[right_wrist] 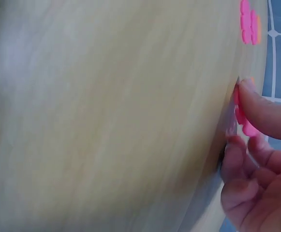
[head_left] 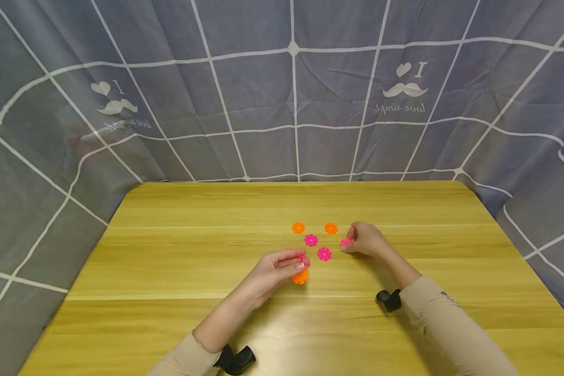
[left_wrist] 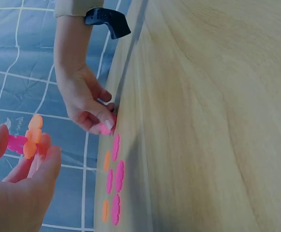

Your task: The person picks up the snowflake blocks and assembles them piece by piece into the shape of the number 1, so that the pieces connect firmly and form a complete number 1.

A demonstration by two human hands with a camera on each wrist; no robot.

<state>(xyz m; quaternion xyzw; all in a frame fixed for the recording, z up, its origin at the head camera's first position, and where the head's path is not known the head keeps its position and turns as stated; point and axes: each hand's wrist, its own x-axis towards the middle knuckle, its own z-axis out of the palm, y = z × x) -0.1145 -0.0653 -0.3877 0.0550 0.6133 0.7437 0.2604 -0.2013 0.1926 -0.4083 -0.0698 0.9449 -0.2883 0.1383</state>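
Observation:
My left hand pinches a small piece made of a pink notched disc and an orange notched disc, fitted together crosswise. It is held up above the table, left of the loose discs. On the right, my right hand grips a pink notched disc between thumb and fingers, low over the tabletop. Between the hands lie loose flat discs, among them a pink disc, another pink disc, an orange disc and a second orange disc.
The wooden table reaches back to a grey curtain with white grid lines, which also hangs on both sides. Black wrist mounts sit on both forearms, the right mount and the left mount.

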